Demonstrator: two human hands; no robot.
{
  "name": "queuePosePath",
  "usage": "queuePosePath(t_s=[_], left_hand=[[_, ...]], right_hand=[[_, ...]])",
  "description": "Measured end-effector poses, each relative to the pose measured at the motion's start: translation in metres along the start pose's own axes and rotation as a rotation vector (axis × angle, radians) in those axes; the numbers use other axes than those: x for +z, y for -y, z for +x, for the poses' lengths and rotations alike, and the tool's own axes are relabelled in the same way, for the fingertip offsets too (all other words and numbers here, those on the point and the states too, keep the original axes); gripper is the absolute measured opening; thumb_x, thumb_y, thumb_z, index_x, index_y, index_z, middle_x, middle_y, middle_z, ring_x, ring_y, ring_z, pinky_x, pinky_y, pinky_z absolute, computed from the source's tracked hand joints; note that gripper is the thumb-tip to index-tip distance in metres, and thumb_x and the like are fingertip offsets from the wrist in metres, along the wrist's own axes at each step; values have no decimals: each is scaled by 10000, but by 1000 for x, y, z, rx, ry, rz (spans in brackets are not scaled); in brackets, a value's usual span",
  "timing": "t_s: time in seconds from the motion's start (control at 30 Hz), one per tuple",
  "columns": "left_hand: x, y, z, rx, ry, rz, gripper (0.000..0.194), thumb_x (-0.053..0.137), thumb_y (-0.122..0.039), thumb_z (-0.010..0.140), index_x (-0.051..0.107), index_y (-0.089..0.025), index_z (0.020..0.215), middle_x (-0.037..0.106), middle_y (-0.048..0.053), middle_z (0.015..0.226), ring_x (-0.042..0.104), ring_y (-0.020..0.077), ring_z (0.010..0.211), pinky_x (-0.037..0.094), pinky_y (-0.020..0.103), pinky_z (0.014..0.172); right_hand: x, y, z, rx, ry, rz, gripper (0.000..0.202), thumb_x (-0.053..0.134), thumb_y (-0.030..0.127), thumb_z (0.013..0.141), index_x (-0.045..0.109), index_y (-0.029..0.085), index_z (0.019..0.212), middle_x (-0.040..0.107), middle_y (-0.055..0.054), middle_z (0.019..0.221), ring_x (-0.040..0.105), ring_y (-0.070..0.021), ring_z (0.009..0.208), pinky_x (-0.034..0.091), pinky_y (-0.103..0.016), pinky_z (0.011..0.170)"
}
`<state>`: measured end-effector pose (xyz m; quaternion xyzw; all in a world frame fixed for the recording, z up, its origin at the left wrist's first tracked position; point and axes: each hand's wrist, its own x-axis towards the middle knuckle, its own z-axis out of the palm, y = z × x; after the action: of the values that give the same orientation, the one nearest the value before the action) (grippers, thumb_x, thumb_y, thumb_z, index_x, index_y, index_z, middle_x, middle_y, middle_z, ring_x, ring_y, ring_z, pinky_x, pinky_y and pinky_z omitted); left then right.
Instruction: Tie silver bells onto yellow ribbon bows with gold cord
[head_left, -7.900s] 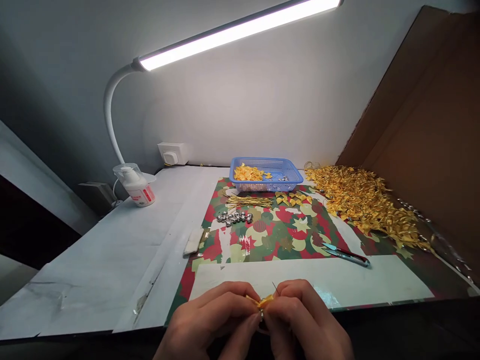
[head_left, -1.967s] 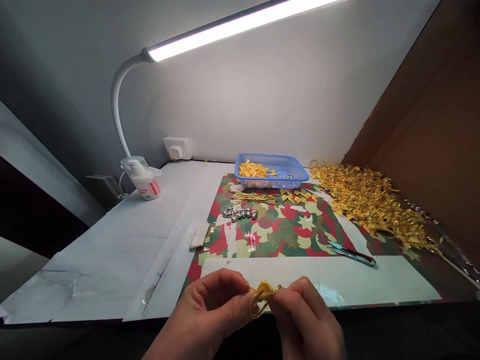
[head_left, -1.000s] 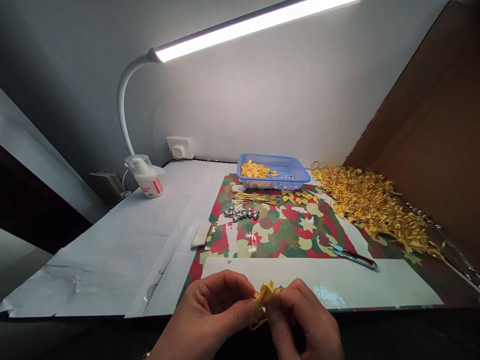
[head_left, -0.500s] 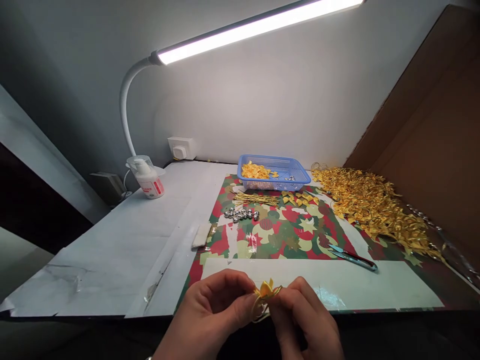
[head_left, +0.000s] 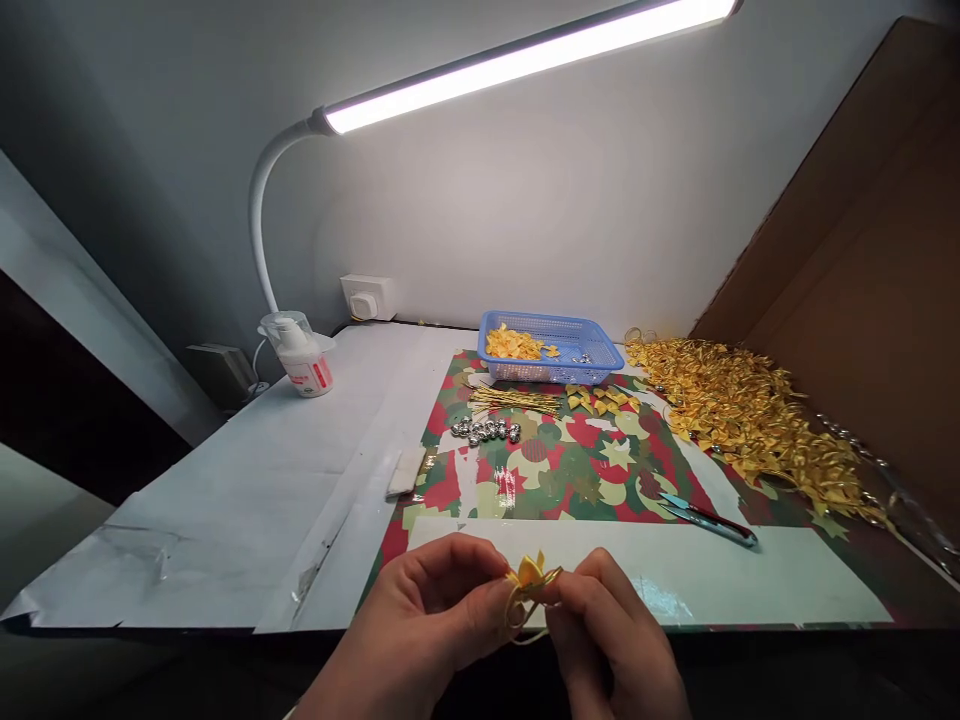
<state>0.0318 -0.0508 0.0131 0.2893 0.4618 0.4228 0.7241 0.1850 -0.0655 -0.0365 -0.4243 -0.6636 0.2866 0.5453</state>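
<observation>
A small yellow ribbon bow (head_left: 531, 572) is held between my two hands, just over the table's front edge. My left hand (head_left: 442, 610) pinches its left side between thumb and index finger. My right hand (head_left: 611, 620) is closed on a thin gold cord (head_left: 516, 612) at the bow's right side. The cord loops below the bow; fingertips hide part of it. Beyond my hands, silver bells (head_left: 487, 431) lie in a cluster on the patterned sheet (head_left: 555, 490). Gold cords (head_left: 517, 398) and several yellow bows (head_left: 600, 400) rest behind them.
A blue basket (head_left: 551, 372) holds more yellow bows. Finished-looking gold pieces (head_left: 742, 410) are heaped at right beside a cardboard panel (head_left: 855, 200). Thread snips (head_left: 709, 520) lie at front right. At left stand a pump bottle (head_left: 304, 365) and a lamp (head_left: 259, 220). A white pad (head_left: 406, 472) lies nearby.
The camera view has shifted slightly. My hands keep nearly the same pose around the bow, while the cord loop under it shows wider and more clearly.
</observation>
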Motion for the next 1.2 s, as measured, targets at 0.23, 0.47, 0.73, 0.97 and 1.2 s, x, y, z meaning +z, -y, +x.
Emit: queuePosePath(t_s=[0.23, 0.47, 0.73, 0.97, 1.2], left_hand=[[-4, 1, 2, -2, 28, -36, 129, 845, -234, 748, 730, -175, 747, 746, 17, 763, 652, 134, 761, 532, 226, 758], [-7, 0, 5, -25, 68, -67, 147, 849, -250, 744, 724, -173, 751, 739, 28, 766, 650, 130, 738, 531, 237, 752], [-10, -1, 3, -48, 89, -34, 128, 828, -228, 767, 715, -168, 767, 723, 23, 764, 627, 127, 732, 517, 239, 752], [-9, -1, 3, -40, 84, -26, 121, 826, -233, 766, 722, -170, 760, 726, 23, 776, 632, 138, 754, 524, 264, 792], [-6, 1, 1, -6, 71, 18, 99, 822, -147, 738, 726, -169, 744, 728, 13, 748, 622, 136, 744, 493, 234, 743]], right_hand=[[-1, -1, 1, -2, 25, 10, 279, 446, 96, 984, 651, 280, 1025, 418, 14, 768, 423, -135, 636, 342, -257, 558], [0, -4, -1, 19, 49, 17, 287, 429, 126, 993, 664, 288, 1028, 413, 7, 762, 426, -141, 632, 336, -266, 552], [-4, 0, 3, 34, 47, 51, 249, 486, 139, 987, 682, 288, 952, 392, 21, 744, 401, -127, 618, 325, -252, 547], [0, -2, 1, 51, 20, 23, 212, 501, 183, 991, 659, 237, 861, 414, 16, 738, 415, -125, 612, 332, -249, 541], [3, -1, 3, 94, -15, -10, 206, 530, 236, 977, 586, 222, 779, 466, 17, 693, 451, -123, 591, 351, -237, 515]])
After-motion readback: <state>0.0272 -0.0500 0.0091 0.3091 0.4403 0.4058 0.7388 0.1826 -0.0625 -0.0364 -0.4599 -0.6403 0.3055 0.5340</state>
